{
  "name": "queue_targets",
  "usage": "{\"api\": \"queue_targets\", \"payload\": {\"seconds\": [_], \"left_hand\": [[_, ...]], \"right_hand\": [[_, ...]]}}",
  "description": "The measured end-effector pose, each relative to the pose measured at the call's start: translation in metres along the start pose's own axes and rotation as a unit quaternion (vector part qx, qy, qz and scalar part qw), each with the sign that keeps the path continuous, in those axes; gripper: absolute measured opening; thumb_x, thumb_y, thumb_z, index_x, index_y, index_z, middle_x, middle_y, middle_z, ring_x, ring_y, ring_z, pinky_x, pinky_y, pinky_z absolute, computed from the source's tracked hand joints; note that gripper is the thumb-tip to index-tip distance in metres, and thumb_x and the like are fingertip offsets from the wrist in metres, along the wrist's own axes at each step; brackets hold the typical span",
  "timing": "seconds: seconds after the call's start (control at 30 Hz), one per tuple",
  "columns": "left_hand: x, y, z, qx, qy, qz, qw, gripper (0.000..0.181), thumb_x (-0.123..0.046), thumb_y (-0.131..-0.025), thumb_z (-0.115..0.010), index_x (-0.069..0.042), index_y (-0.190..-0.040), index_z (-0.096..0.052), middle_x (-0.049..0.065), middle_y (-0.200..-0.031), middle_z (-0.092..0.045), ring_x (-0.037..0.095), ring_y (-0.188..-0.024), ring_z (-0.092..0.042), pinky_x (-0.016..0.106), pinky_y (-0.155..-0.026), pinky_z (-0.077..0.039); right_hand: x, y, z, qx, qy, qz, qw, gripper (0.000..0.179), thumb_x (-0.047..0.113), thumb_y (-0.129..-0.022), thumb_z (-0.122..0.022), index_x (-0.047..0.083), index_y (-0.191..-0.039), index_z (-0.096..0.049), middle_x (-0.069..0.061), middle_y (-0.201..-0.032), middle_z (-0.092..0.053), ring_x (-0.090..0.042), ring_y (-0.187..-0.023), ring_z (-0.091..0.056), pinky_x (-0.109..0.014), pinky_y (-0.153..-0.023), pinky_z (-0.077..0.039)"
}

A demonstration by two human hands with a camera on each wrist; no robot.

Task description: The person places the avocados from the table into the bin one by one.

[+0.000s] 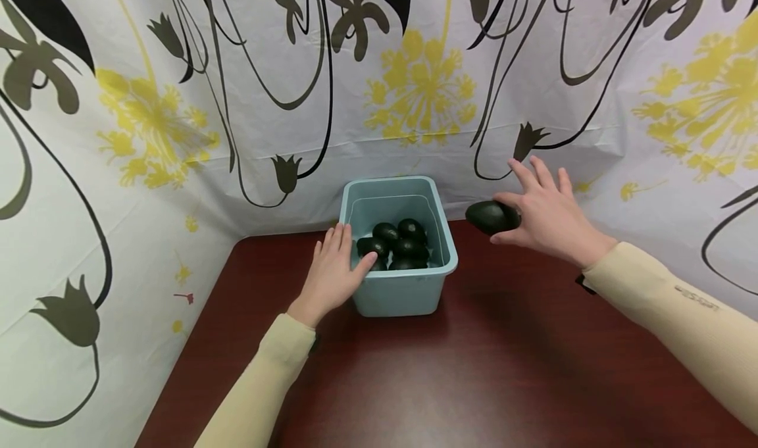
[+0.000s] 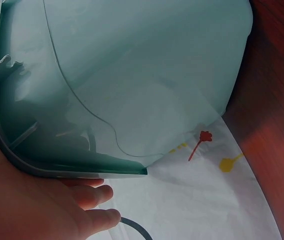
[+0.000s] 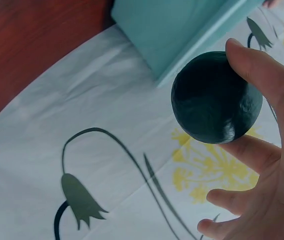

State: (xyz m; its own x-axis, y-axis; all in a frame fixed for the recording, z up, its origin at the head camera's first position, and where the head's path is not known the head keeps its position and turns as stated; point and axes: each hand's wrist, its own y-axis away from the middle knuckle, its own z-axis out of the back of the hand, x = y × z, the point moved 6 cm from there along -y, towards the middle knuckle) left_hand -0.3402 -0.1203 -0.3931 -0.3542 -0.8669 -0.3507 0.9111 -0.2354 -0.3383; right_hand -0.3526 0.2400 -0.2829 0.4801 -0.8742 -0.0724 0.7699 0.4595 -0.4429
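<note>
In the head view my right hand [image 1: 547,218] pinches a dark green avocado [image 1: 488,217] between thumb and index finger, in the air to the right of a light blue plastic bin [image 1: 397,293]. The right wrist view shows the avocado [image 3: 214,100] end-on, its other fingers spread away from it. My left hand [image 1: 334,270] rests on the bin's left rim with its fingers straight. Seen from the left wrist, the palm lies along the rim of the bin [image 2: 132,75]. Several avocados [image 1: 408,249] lie together on the bin's floor.
The bin stands on a dark red-brown table [image 1: 462,382], close to its back edge. Behind and to the left hangs a white cloth [image 1: 254,132] printed with yellow flowers and grey-green tulips.
</note>
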Motion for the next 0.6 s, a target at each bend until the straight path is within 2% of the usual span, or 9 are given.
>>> {"api": "queue_targets", "payload": {"seconds": [0.6], "left_hand": [[0.000,-0.001,0.000,0.004,-0.007,0.002,1.0000,0.099,-0.077,-0.096,-0.028,-0.004,-0.161,-0.016,0.018,-0.166,-0.014,0.035,-0.153,-0.011,0.057,-0.120,-0.011]], "right_hand": [[0.038,-0.045,-0.002,-0.006,-0.046,0.023,0.9987,0.075,0.057,-0.072,-0.085,0.015,-0.132,-0.068,-0.018,-0.165,-0.017,-0.046,-0.149,-0.008,-0.078,-0.107,-0.008]]}}
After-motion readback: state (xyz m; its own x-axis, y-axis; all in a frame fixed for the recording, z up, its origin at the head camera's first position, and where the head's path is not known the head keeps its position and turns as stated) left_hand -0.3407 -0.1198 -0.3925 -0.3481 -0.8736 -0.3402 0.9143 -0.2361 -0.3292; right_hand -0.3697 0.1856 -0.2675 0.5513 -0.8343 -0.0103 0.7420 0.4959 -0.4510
